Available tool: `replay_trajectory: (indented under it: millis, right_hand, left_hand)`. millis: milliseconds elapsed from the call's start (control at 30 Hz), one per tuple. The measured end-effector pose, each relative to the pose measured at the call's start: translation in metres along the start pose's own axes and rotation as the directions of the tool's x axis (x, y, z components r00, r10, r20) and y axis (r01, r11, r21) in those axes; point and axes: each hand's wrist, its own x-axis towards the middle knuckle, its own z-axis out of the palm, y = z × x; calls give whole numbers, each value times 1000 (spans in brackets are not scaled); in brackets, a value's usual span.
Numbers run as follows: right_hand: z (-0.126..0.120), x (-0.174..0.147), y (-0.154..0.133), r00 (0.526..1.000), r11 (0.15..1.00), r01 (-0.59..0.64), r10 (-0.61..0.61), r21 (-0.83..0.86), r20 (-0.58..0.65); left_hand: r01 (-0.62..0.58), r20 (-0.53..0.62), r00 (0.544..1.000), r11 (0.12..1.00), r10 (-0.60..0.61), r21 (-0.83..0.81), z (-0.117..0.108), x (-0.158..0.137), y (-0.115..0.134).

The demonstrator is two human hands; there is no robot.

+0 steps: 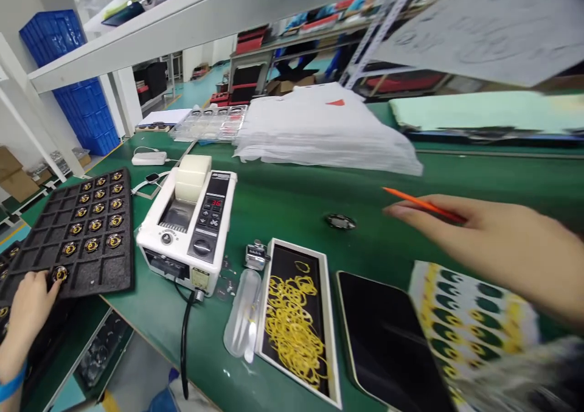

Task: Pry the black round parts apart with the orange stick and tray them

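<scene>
My left hand [28,305] rests at the near edge of a black foam tray [59,217], its fingertips pinching a small gold ring part [60,273]. Several more gold ring parts fill the tray's right-hand cells. My right hand [493,241] reaches out over the green table at the right with a thin orange stick [422,204] held between its fingers, pointing left. A small dark round part [340,221] lies on the table ahead of the stick's tip. Below my right hand lies a sheet of yellow and green round stickers [465,321].
A white tape dispenser [189,220] stands between the hands. In front lie a tray of yellow rubber bands [296,324], a black tablet-like panel [387,339], a tally counter [255,255] and a clear bottle [241,317]. Stacked white plastic bags [323,132] sit behind.
</scene>
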Motion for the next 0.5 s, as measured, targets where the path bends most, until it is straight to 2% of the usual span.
replay_trajectory:
  millis: [100,233,367,500]
  right_hand:
    - [-6,-20,-2,999,993,8,-13,115,44]
    - [-1,-53,9,998,988,20,-29,154,60]
    - [7,-89,28,997,989,73,-76,129,12]
    - [9,-116,43,971,974,223,-218,46,-99]
  left_hand:
    - [2,139,990,992,-19,124,2,10,-5]
    - [-66,135,990,987,47,147,4,19,-3]
    - [-111,193,978,984,83,141,4,33,-8]
    - [-149,266,956,987,127,63,-6,55,-9]
